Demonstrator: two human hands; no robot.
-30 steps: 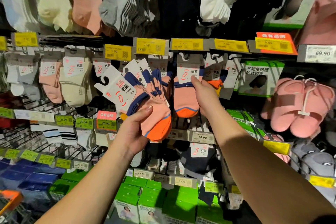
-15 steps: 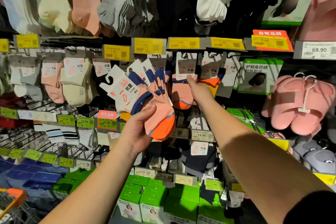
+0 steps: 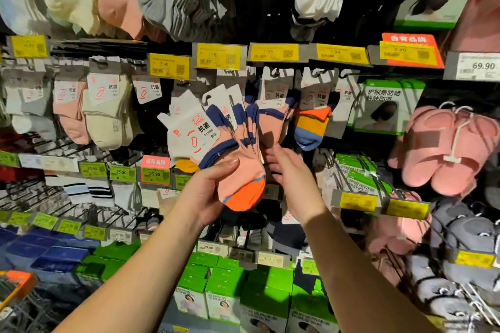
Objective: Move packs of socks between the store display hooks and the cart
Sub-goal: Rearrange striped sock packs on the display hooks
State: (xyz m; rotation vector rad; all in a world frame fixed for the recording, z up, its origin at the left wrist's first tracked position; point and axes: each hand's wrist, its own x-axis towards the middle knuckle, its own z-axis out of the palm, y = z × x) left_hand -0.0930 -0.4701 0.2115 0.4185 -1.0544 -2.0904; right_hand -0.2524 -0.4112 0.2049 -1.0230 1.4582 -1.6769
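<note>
My left hand point(image 3: 204, 193) grips a fanned bundle of sock packs point(image 3: 241, 180). They are pink with orange toes, navy cuffs and white header cards. My thumb lies across the front of them. My right hand point(image 3: 292, 180) is just right of the bundle with its fingers loosely extended toward the socks, and it holds nothing. Above it, a matching pink pack point(image 3: 273, 117) hangs from a display hook point(image 3: 276, 72). An orange, yellow and blue pack point(image 3: 311, 127) hangs beside it. A corner of the cart point(image 3: 16, 285) shows at the bottom left.
Racks of socks fill the wall, with yellow price tags point(image 3: 219, 56) along the hook rails. Pink slippers point(image 3: 443, 149) hang at the right. Green boxes point(image 3: 230, 292) stand on the lower shelf, and bare wire hooks point(image 3: 67, 143) stick out at the left.
My right hand has let go of the hanging pink pack and dropped down beside the bundle. My left hand keeps hold of the bundle and has barely moved.
</note>
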